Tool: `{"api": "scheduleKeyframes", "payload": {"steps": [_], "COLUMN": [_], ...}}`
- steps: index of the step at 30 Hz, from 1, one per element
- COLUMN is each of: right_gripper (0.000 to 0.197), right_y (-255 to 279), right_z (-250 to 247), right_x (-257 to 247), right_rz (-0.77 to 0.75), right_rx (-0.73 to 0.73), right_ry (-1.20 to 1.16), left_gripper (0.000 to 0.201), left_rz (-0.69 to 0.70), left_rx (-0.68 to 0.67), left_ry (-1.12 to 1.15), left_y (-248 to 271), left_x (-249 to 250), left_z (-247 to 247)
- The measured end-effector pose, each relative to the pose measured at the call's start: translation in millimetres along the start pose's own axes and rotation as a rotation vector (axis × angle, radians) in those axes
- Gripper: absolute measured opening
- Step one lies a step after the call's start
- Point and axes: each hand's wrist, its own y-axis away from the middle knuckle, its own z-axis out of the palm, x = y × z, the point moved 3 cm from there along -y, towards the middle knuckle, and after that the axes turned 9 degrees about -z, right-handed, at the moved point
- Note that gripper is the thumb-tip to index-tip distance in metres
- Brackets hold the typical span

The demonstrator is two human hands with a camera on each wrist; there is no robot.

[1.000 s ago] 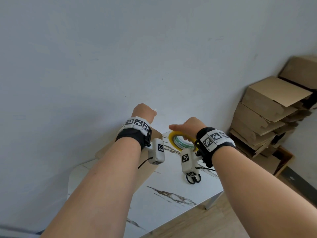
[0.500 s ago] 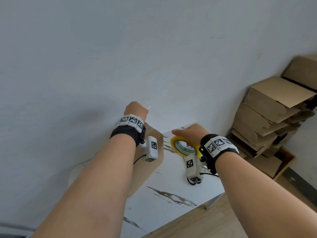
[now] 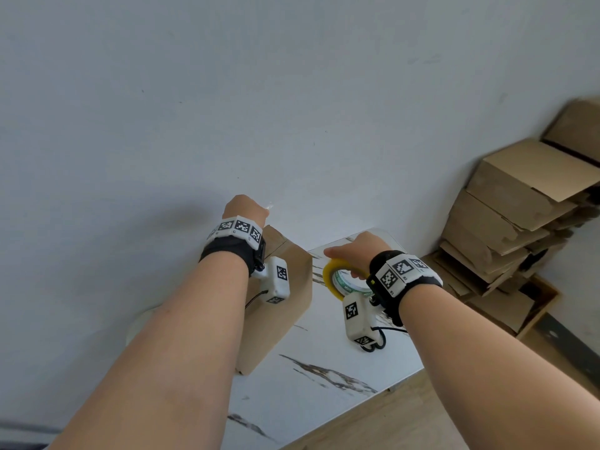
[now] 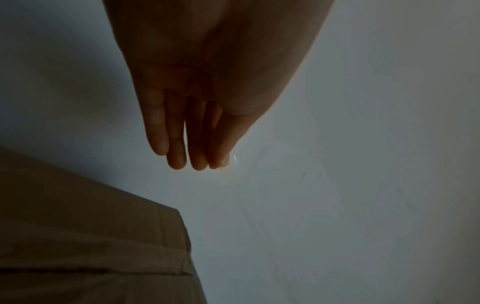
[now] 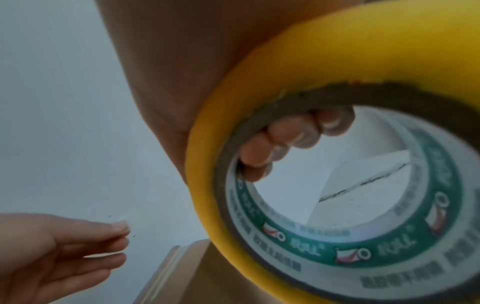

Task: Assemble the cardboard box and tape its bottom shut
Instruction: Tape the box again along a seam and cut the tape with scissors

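Observation:
A brown cardboard box (image 3: 285, 293) stands on the white marbled table (image 3: 324, 401), its top edge showing in the left wrist view (image 4: 91, 246). Above its far corner my left hand (image 3: 246, 206) is raised against the wall. Its thumb and straight fingers (image 4: 197, 162) pinch a glinting end of clear tape (image 4: 235, 158). To the right of the box my right hand (image 3: 357, 251) grips a yellow tape roll (image 3: 331, 280). Its fingers (image 5: 285, 139) curl through the core of the roll (image 5: 337, 57). The strip between the roll and the left hand is too clear to make out.
A pale wall (image 3: 292, 108) rises right behind the table. A leaning stack of made-up cardboard boxes (image 3: 519, 222) fills the right corner on the wooden floor (image 3: 406, 417). The table's front edge runs diagonally near my right forearm.
My hands have drawn apart: the left one has gone left, away from the roll, and the right one has sunk a little with the roll. More of the box shows.

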Motion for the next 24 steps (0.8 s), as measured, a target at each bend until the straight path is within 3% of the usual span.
{"api": "scheduleKeyframes", "payload": {"steps": [4, 10, 24], "right_gripper": [0.041, 0.040, 0.044], "right_y": [-8, -17, -19], "right_z": [12, 18, 36], "right_x": [-5, -9, -6], "right_rz": [0.021, 0.029, 0.057], "right_rx": [-0.022, 0.011, 0.019], "right_ry": [0.017, 0.041, 0.059], "left_gripper": [0.017, 0.044, 0.047], "left_rz": [0.029, -0.029, -0.032], "left_rx": [-0.056, -0.056, -0.107], "left_ry": [-0.012, -0.061, -0.031], "left_y": [-14, -28, -41], "left_x": [-4, -11, -21], "left_z": [7, 20, 39]}}
